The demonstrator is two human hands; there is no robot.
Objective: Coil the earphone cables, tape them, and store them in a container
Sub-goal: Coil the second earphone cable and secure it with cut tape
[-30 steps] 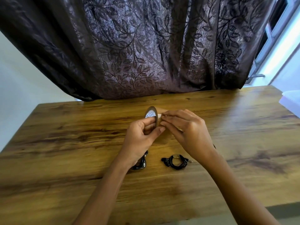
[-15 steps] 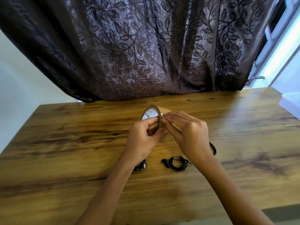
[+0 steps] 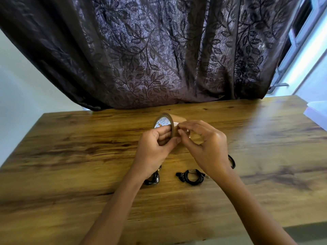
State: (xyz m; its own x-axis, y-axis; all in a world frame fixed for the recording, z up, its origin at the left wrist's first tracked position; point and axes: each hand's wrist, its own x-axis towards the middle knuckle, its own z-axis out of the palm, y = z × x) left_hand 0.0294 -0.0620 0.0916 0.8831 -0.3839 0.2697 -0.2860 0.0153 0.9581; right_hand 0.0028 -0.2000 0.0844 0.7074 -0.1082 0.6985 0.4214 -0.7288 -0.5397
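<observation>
Gripping the tape roll with your left hand. Right hand pinches its loose end. Coiled earphones lie on the table.

home room | leaf-patterned curtain | window | wooden table

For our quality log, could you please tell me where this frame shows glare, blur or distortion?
Head view: the window blows out at right and sheens the table; wide-angle distortion bows the curtain; the left hand, right hand and tape roll look slightly blurred.
</observation>
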